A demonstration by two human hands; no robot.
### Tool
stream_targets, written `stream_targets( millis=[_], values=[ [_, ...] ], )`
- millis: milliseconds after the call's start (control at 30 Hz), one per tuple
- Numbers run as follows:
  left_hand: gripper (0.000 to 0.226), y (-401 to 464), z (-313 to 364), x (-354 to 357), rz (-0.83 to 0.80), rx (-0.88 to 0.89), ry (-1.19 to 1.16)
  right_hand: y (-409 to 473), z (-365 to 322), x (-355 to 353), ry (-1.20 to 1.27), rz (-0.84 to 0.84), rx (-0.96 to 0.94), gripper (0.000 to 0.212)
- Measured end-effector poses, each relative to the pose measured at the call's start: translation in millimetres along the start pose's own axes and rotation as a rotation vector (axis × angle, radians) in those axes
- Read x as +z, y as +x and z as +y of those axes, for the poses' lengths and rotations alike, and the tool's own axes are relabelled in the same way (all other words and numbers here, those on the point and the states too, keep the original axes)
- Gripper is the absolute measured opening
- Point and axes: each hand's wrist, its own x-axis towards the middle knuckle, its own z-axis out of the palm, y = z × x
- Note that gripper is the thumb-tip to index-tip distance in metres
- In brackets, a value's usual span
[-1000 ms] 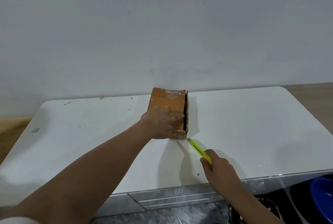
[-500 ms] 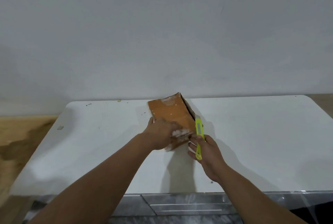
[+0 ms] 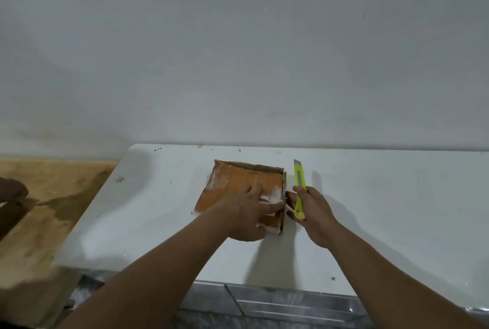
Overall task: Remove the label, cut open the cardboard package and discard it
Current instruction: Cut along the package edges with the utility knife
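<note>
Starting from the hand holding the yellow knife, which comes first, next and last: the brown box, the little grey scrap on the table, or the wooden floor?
1. Cardboard box, just left of the right hand.
2. Grey scrap, far left on the table.
3. Wooden floor, past the table's left edge.

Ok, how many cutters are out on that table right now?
1. The yellow utility cutter is in the right hand, blade pointing away, just right of the cardboard box that the left hand presses down. Nothing else like it shows on the white table.

Home: white countertop (image 3: 370,209), plain wall (image 3: 238,50)
</note>
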Motion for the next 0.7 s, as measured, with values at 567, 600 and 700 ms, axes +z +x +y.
stream_targets(
  millis=[567,600,700],
  values=[
    [0.073,41.7,-2.0,-0.5,0.028,-0.029,0.148,-92.7,52.5,-75.0,-0.914,0.023,-0.385,0.010],
    [0.073,43.4,-1.6,-0.5,0.036,-0.036,0.157,-94.8,55.8,-75.6,-0.937,0.008,-0.392,0.008],
    [0.073,50.0,-3.7,4.4,0.059,-0.037,0.127,-94.1,61.7,-74.7,-0.994,0.005,-0.421,0.003]
  ],
)
